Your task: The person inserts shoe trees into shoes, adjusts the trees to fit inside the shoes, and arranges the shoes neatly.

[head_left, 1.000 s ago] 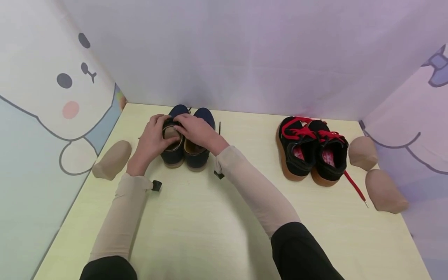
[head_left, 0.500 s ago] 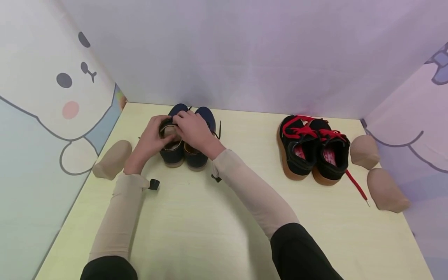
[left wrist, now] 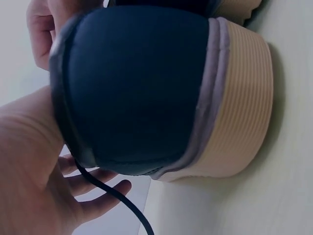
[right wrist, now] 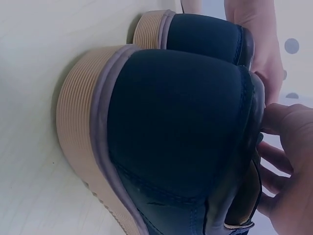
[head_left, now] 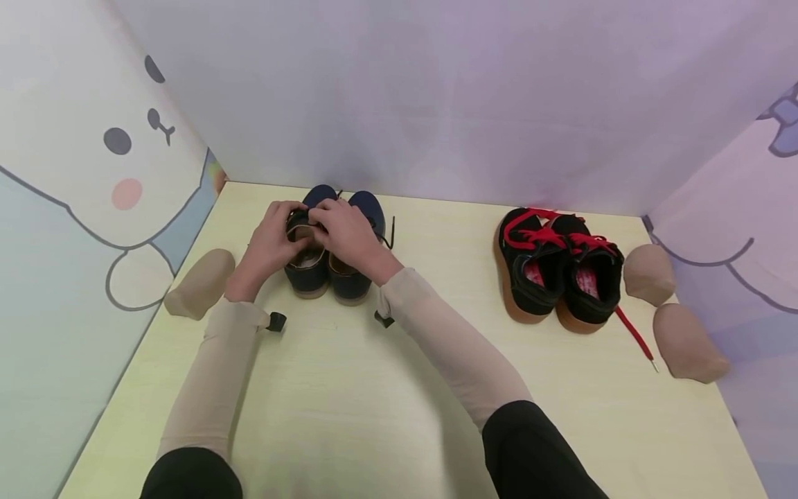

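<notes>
Left hand (head_left: 268, 241) and right hand (head_left: 346, 232): fingers curled round opening of left navy shoe (head_left: 307, 281), far left on table (head_left: 349, 409). Right navy shoe (head_left: 350, 285) just beside. Red-laced shoes (head_left: 541, 299) far right.

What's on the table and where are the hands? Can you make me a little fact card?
Far-left shoes: left navy shoe and right navy shoe, side by side
Left hand: at the left navy shoe's opening
Right hand: over the right navy shoe, reaching the same opening
Grip: can't tell exactly
Right-side shoes: two black sneakers, red laces
Beige shoe inserts: three; one far left, two beyond the sneakers
Table: pale yellow
</notes>
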Available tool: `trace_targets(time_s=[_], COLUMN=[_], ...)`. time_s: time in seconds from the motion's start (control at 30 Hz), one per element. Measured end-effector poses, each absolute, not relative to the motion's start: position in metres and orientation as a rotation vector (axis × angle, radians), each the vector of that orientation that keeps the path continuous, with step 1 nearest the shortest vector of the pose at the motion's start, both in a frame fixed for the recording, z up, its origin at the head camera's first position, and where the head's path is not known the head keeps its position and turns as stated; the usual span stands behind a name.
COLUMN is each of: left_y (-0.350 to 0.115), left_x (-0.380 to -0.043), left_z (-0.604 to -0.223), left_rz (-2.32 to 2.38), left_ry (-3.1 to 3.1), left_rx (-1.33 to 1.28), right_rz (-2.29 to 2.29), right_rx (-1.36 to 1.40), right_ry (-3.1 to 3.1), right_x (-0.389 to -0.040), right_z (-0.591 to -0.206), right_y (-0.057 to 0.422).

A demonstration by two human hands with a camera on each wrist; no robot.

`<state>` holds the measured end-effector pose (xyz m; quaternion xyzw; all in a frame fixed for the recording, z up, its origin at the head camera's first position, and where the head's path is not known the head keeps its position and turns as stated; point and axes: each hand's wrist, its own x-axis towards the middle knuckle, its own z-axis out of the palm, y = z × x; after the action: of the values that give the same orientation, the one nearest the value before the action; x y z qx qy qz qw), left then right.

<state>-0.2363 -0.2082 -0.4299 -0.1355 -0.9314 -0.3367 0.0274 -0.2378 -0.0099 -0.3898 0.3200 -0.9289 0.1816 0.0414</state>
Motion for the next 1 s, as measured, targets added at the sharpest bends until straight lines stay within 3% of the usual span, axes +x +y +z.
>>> trace_targets(time_s=[1.0], left_y=[-0.2029], left_x=[-0.2416], left_z=[-0.4281], left_rz=[-0.906], left_ry=[-2.926], left_rx=[-0.318], right_rz=[0.600], right_rx=[0.997], right_ry=[-2.850], right_x=[-0.2398], right_z=[-0.3964], right_y=[-0.0080])
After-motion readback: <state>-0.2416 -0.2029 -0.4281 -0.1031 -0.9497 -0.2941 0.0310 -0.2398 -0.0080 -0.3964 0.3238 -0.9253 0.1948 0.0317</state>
